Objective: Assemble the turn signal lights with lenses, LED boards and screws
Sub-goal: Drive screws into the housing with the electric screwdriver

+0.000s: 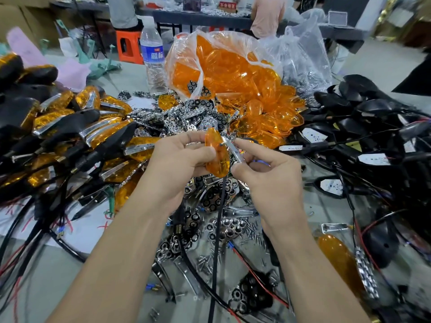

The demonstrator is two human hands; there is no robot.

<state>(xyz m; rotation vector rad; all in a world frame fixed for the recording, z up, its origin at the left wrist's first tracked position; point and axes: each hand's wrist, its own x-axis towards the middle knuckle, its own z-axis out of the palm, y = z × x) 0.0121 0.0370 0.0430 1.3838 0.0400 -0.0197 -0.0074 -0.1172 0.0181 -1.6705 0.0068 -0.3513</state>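
Amber-orange lens (215, 157) in hand, more orange lenses spilling from a clear bag (224, 64); black housings (373, 117), chrome honeycomb reflectors (186, 117), blue-labelled bottle (152, 54), red stool (128, 46)

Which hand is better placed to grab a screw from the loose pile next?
Probably the right hand: it only pinches a chrome strip; left hand holds the orange lens, and the loose screws lie beside the right wrist.

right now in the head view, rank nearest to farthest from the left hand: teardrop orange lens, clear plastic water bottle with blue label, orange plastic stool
1. teardrop orange lens: gripped in the left hand itself.
2. clear plastic water bottle with blue label: upright, farther back on the left.
3. orange plastic stool: farthest back, just left of the bottle.
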